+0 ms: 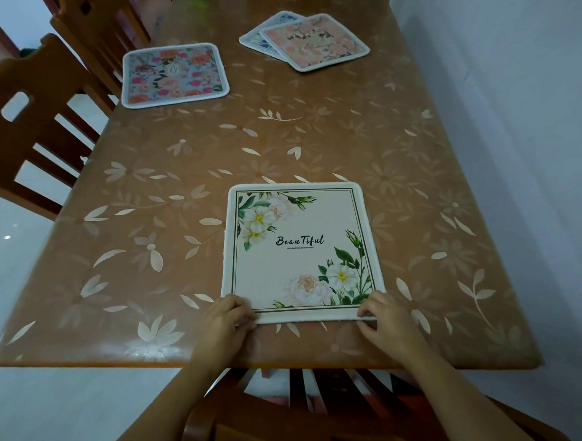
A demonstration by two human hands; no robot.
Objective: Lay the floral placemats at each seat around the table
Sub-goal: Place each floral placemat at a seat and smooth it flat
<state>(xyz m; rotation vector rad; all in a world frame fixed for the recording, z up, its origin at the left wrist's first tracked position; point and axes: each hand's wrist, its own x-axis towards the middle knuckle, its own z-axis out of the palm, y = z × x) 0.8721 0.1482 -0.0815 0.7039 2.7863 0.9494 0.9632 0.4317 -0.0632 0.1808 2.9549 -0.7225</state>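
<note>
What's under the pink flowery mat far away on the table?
A bluish placemat peeks out left of the pink mat. Most of it is covered, so its full pattern cannot be seen.

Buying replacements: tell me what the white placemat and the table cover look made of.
The white placemat: apparently printed fabric or felt, matte, with a slightly fuzzy stitched white border. The table cover: probably soft plastic sheet, semi-glossy, tinted with pale flower print; light glints near its front-left corner.
</note>
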